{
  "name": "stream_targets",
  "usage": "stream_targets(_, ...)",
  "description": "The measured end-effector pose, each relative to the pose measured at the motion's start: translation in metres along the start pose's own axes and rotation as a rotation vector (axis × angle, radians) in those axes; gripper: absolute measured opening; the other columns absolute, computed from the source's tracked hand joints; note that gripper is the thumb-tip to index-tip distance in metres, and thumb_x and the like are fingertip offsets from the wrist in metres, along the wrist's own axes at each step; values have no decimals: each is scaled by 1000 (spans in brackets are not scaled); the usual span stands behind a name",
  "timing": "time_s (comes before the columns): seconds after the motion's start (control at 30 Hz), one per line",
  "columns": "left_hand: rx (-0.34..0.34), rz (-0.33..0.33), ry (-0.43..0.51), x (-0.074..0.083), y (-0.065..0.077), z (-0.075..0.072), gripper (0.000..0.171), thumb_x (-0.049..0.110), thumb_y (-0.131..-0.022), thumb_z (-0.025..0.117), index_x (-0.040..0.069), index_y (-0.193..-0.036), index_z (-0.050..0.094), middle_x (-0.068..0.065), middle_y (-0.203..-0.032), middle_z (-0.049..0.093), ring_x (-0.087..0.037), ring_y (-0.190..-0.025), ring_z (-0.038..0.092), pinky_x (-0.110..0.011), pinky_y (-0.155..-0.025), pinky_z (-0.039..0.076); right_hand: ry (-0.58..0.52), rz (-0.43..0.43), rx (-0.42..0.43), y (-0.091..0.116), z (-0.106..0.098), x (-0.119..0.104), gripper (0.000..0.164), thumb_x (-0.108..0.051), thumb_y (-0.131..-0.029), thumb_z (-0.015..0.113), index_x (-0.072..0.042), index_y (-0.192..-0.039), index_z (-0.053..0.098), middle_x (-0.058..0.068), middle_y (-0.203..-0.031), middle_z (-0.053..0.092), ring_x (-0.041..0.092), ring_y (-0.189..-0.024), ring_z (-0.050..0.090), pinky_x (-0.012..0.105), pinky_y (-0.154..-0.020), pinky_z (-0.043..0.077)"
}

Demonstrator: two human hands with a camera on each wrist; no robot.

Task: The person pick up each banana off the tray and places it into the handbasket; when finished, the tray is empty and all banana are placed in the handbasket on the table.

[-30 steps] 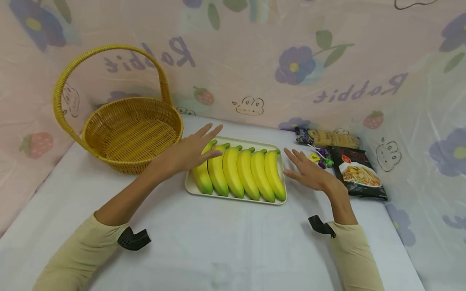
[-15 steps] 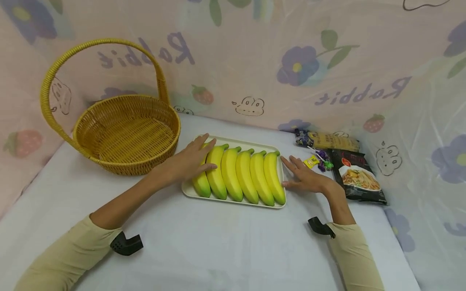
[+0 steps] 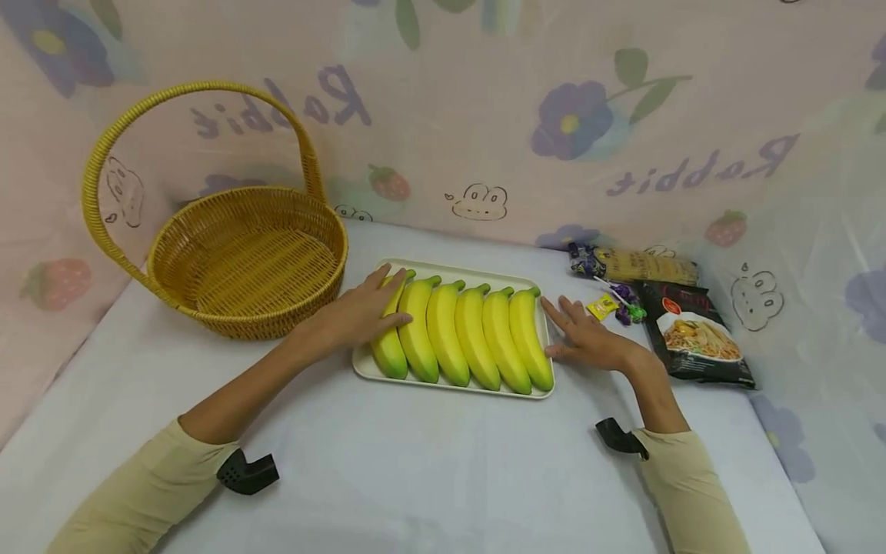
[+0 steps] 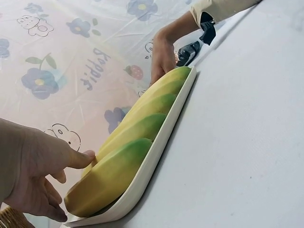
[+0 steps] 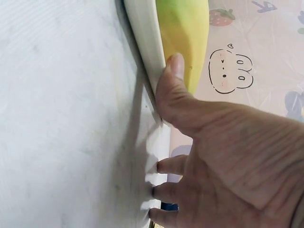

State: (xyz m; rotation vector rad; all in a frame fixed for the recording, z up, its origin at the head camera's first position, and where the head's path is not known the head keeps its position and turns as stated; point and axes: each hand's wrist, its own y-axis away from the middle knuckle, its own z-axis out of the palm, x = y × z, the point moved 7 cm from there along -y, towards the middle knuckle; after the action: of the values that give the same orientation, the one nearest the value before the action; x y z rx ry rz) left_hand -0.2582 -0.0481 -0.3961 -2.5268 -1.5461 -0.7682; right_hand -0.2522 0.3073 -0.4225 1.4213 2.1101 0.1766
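Several yellow bananas with green tips lie side by side on a cream tray (image 3: pixel 477 275). My left hand (image 3: pixel 349 314) is at the tray's left end, with its thumb over the leftmost banana (image 3: pixel 391 355). In the left wrist view its fingers hang by the end of the tray and the thumb reaches along the banana (image 4: pixel 114 173). At the opposite end is my right hand (image 3: pixel 591 340), fingers spread beside the rim. The right wrist view has its thumb (image 5: pixel 173 83) across the tray rim, near the rightmost banana (image 5: pixel 185 33); the other fingertips reach down to the table.
A yellow wicker basket (image 3: pixel 277 317) with a tall handle stands to the left of the tray. On the right lie a black noodle packet (image 3: pixel 699 338), a long pack of pale noodles (image 3: pixel 644 266), and small wrapped sweets (image 3: pixel 626 304). A printed curtain surrounds the table.
Both hands have come down to the tray's ends, the left at the leftmost banana and the right closer to the rim. The bananas keep their places on the tray; the head view has shifted slightly.
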Motion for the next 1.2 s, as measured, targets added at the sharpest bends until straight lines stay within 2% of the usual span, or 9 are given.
stream_targets(0.2,-5,-10,-9,-3,-1,-4,75,44,-111,46,7,-168,14,-30,-173,8,-53,-153,31,-65,-123,34,-1,-2,-19,-7,-5,-3,93,-46,-105,57,-16,-169,-4,34,-171,-13,61,-155,-15,79,-122,-4)
stream_targets(0.53,-38,-42,16,-12,1,7,73,42,-112,44,9,-168,12,-29,-173,7,-53,-154,29,-67,-123,32,-47,-5,-44,-10,5,-7,95,-46,-105,58,-13,-169,-4,35,-169,-15,61,-155,-18,79,-121,-6)
stream_targets(0.73,-15,-29,18,-13,3,5,72,40,-112,45,8,-168,14,-30,-173,9,-54,-153,30,-66,-123,32,-38,14,-42,-8,7,-9,96,-48,-104,58,-13,-169,-4,35,-170,-15,60,-155,-17,79,-121,-6)
stream_targets(0.9,17,-3,7,-9,2,0,68,35,-112,46,4,-166,19,-33,-170,17,-54,-153,32,-65,-123,32,-23,22,-31,-4,4,-10,94,-45,-106,57,-11,-168,-4,36,-169,-15,61,-155,-16,79,-121,-5)
stream_targets(1.07,29,-5,21,-5,0,1,64,29,-112,48,2,-165,25,-33,-169,22,-53,-153,33,-64,-124,32,-30,23,-31,-1,4,-7,93,-45,-106,56,-12,-169,-5,34,-169,-17,60,-155,-18,78,-121,-6)
stream_targets(1.2,121,25,-3,0,-2,-3,62,23,-108,57,-2,-160,35,-34,-159,42,-49,-145,48,-60,-118,44,-27,31,-34,-2,4,-3,95,-48,-105,55,-13,-168,-6,34,-169,-18,60,-154,-19,78,-121,-7)
